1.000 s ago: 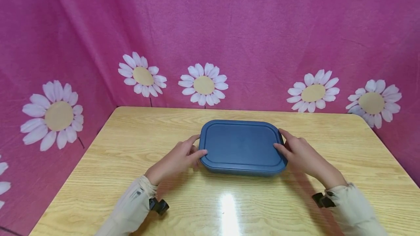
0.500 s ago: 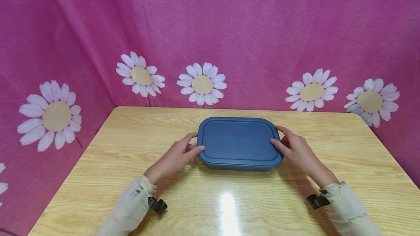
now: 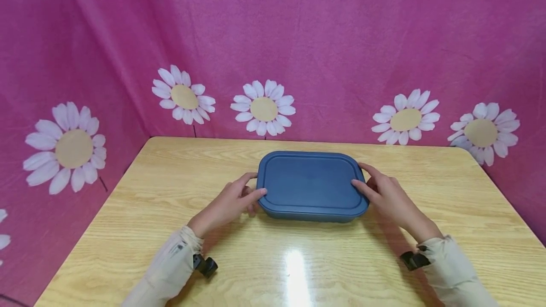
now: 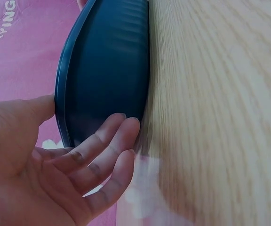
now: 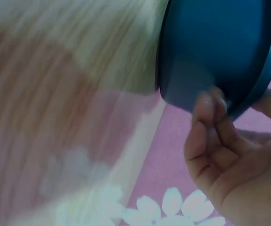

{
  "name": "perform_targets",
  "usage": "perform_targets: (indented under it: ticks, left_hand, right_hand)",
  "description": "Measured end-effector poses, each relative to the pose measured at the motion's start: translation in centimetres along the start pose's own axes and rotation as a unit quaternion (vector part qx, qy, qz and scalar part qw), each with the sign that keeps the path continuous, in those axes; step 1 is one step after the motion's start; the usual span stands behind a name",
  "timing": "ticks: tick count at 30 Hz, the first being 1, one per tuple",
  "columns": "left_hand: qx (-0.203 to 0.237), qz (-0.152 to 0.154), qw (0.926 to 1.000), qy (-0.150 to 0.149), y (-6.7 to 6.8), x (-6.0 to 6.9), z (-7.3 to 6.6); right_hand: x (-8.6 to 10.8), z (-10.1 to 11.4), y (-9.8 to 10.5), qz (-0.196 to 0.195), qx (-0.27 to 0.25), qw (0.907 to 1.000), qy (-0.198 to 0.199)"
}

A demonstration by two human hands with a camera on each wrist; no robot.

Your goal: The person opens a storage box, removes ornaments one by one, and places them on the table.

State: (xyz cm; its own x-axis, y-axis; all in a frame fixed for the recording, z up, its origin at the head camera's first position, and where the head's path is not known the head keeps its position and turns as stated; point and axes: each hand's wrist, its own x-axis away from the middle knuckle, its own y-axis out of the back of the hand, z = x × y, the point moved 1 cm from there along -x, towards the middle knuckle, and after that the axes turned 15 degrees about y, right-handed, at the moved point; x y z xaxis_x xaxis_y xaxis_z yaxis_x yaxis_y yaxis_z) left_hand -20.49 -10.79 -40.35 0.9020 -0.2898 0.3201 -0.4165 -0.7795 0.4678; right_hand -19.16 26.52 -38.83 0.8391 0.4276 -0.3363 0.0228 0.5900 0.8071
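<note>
A dark blue rectangular food container (image 3: 311, 184) with rounded corners and a fitted lid sits on the wooden table. My left hand (image 3: 230, 203) grips its left end, thumb on the lid's rim and fingers against the side. At the opposite end my right hand (image 3: 390, 200) holds it the same way, thumb over the lid edge. The left wrist view shows the container's side wall (image 4: 107, 70) close to the tabletop, with several fingertips (image 4: 126, 127) against or near it. In the right wrist view, curled fingers (image 5: 203, 110) touch the container's end (image 5: 215, 47). What the container holds is hidden.
The light wood table (image 3: 170, 169) extends around the container on every side. Behind it and to the left hangs a pink cloth (image 3: 324, 51) printed with white daisies. A bright light reflection (image 3: 297, 274) lies on the tabletop in front.
Over the second the container and both hands have shifted slightly away and to the left. Since half a second ago they have hardly moved. Both hands keep their hold.
</note>
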Motion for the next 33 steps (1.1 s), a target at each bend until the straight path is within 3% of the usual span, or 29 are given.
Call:
perform_targets:
  ticks: [3, 7, 12, 17, 20, 23, 25, 29, 33]
  left_hand:
    - [-0.018, -0.01, 0.9998, -0.005, 0.0, -0.1, -0.1]
    - [-0.075, -0.039, 0.9961, -0.026, 0.1, 0.1, 0.1]
    - [-0.161, -0.102, 0.9808, -0.041, 0.8, 1.6, 0.7]
    - [-0.222, -0.165, 0.9592, -0.06, 2.0, 3.8, 1.7]
    - [-0.264, -0.205, 0.9386, -0.087, 2.5, 5.0, 2.4]
    - [-0.296, -0.234, 0.9197, -0.107, 2.9, 5.8, 3.2]
    - [-0.308, -0.247, 0.9121, -0.111, 3.0, 6.3, 3.6]
    - [-0.321, -0.251, 0.9075, -0.102, 3.1, 7.0, 4.5]
    - [-0.336, -0.236, 0.9079, -0.085, 2.7, 6.9, 4.7]
  right_hand:
    - [0.3, -0.2, 0.5, 0.02, -0.001, 0.9998, -0.005]
    - [1.1, -0.4, 1.3, 0.031, 0.022, 0.9992, -0.011]
    - [2.9, 0.1, 2.1, 0.029, 0.074, 0.9968, 0.002]
    - [5.1, 0.6, 2.8, -0.016, 0.137, 0.9893, 0.048]
    - [6.1, 0.5, 3.1, -0.04, 0.184, 0.9793, 0.075]
    - [6.7, 0.5, 3.2, -0.041, 0.221, 0.9709, 0.083]
    - [6.9, 0.4, 3.2, -0.036, 0.233, 0.9684, 0.081]
    - [7.1, 0.3, 3.0, -0.031, 0.235, 0.9675, 0.088]
    - [7.1, 0.4, 2.5, -0.029, 0.223, 0.9691, 0.101]
